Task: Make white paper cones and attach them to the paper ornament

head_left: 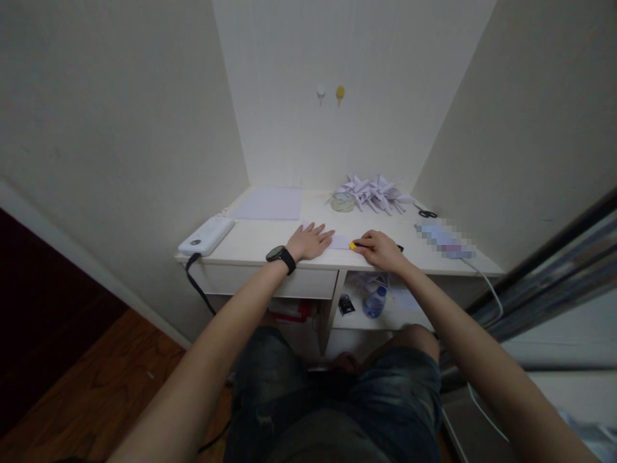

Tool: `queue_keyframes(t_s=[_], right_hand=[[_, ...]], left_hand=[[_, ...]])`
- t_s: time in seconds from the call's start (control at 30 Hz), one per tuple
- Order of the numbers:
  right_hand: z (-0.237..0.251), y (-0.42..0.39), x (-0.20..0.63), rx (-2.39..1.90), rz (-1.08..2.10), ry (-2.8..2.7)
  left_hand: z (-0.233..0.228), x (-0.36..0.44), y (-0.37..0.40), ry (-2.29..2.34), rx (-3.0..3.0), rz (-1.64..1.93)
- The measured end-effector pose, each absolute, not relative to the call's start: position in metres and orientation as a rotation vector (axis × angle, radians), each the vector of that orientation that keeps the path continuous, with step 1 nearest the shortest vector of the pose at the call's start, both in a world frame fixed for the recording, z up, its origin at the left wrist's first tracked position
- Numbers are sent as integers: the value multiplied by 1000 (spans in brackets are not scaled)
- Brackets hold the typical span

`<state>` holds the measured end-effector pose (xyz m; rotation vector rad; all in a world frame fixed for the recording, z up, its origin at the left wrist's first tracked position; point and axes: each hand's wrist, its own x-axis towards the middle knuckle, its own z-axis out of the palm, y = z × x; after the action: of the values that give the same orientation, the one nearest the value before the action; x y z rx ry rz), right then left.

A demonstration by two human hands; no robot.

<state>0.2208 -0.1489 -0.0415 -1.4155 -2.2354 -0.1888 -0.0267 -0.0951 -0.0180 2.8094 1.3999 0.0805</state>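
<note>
Desk point(270, 247): pale, set in a white-walled nook, with a shelf below; you sat before it, both arms stretched over its front edge.

Stack of paper sheets point(268, 203): lay flat at the back left of the desk, well apart from your hands.

Heap of folded paper shapes point(373, 191): piled at the back right, just beside a roll of clear tape point(342, 202).

White power bank point(206, 235): rested at the left edge, its dark strap hanging down over the side.

Water bottle point(375, 302): lay on the shelf under the desk.

Your left hand point(310, 242): pressed flat, fingers spread wide, palm down on a small pale sheet of paper point(340, 241) near the front edge; a black watch point(281, 256) sat on its wrist.

Your right hand point(380, 249): curled loosely around a small yellow-tipped tool point(353, 245), whose tip met the right edge of the same sheet; what kind of tool it was could not be told.

Scissors point(427, 213): black-handled, lay at the back right, apart from both hands.

Two wall hooks point(330, 94): one white, one yellow, fixed side by side on the back wall.
</note>
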Motion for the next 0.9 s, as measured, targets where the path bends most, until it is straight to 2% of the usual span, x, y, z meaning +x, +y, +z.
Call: queue_keyframes(t_s=[0.9], right_hand=[[-37, -133, 230, -1298, -89, -2353]], left_hand=[[-17, -27, -91, 1362, 2794, 21]])
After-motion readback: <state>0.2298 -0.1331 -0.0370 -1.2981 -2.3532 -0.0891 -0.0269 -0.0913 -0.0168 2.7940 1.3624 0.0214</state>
